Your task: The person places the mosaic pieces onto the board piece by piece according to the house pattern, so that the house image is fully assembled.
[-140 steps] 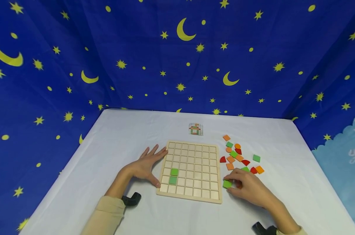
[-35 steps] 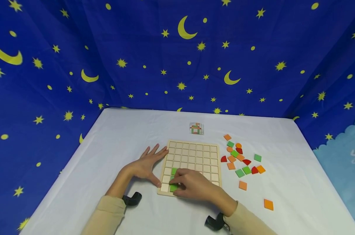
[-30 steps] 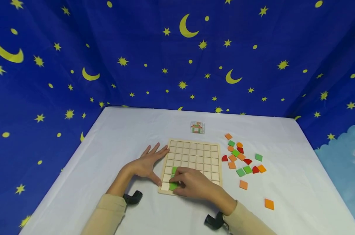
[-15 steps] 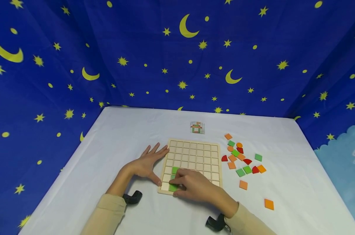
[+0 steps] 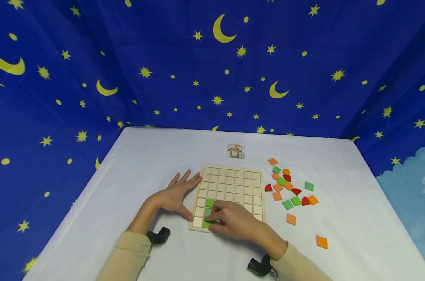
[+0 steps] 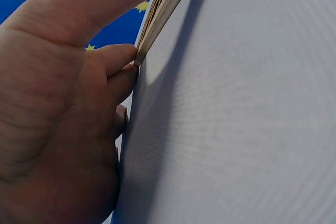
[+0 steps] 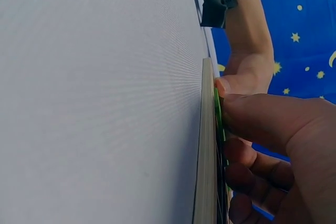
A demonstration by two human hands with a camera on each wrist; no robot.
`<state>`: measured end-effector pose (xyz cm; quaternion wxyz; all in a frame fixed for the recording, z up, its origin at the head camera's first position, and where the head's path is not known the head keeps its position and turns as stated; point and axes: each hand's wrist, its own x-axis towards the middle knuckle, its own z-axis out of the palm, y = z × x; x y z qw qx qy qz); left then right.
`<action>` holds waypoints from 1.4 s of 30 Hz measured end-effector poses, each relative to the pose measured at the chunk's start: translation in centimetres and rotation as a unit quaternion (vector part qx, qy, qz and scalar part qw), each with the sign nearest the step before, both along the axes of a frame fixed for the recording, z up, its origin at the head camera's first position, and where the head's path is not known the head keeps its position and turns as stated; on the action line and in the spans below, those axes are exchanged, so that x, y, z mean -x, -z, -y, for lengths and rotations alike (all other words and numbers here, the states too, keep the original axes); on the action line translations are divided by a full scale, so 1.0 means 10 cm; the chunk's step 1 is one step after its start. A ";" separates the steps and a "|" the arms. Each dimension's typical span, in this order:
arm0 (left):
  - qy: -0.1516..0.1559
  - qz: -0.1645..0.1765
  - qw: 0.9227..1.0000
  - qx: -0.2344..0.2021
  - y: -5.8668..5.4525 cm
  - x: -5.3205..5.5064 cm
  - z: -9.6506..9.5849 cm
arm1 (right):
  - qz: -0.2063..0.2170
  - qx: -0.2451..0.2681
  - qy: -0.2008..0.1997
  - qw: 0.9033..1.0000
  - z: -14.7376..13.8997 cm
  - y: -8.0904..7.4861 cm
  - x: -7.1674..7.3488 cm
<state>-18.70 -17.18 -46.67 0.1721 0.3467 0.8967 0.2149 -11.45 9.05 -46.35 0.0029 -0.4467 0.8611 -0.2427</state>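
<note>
A wooden grid board (image 5: 230, 183) lies on the white table in the head view. My left hand (image 5: 175, 197) rests at its left edge, fingers spread, thumb and fingertips touching the frame; in the left wrist view this hand (image 6: 58, 108) meets the board's side (image 6: 165, 17). Over the lower left cells my right hand (image 5: 235, 220) pinches a green square tile (image 5: 206, 224) in the bottom row, second column. The right wrist view has the thumb against that tile (image 7: 219, 111), slightly above the rim. Two more green tiles, the upper one (image 5: 210, 202) and the middle one (image 5: 208, 212), fill the cells above it.
Right of the board lie loose orange, green and red pieces, among them a green square (image 5: 309, 186) and a red quarter-circle (image 5: 268, 187). An orange square (image 5: 322, 242) lies nearer the front. Behind the board is a small picture card (image 5: 236, 151). A starry blue curtain (image 5: 184, 58) surrounds the table.
From right of the board, my right hand has carried a green tile left to the bottom row. Lately its fingers have shifted slightly right on the tile. My left hand stays at the board's edge.
</note>
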 end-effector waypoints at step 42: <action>0.004 -0.005 1.000 -0.004 0.01 0.00 0.00 | 0.064 0.029 0.237 0.969 -1.35 -0.06 0.11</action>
